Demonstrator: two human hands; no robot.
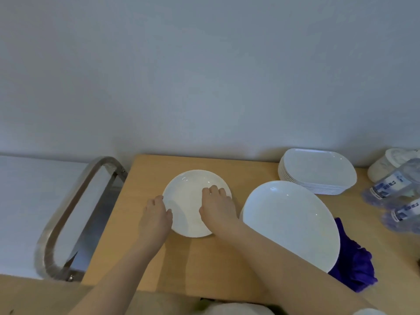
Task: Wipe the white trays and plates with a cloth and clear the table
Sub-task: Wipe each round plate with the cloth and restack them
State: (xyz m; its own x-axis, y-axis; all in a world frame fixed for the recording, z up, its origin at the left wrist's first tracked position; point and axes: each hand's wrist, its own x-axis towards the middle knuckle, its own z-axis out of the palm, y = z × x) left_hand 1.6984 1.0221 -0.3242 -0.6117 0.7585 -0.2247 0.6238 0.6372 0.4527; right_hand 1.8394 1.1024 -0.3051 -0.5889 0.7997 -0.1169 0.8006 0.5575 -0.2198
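A round white plate (188,196) lies on the wooden table (204,262) near its left end. My left hand (155,218) holds the plate's left rim, thumb on the rim. My right hand (218,208) rests on the plate's right side with its fingers curled over the surface. A large oval white plate (293,221) lies to the right, its near edge over a crumpled purple cloth (354,262). A stack of white trays (318,171) stands at the back right.
Plastic water bottles (395,185) lie at the table's right edge, with a white object (386,164) behind them. A metal cart handle (75,214) stands just left of the table. A wall rises behind the table.
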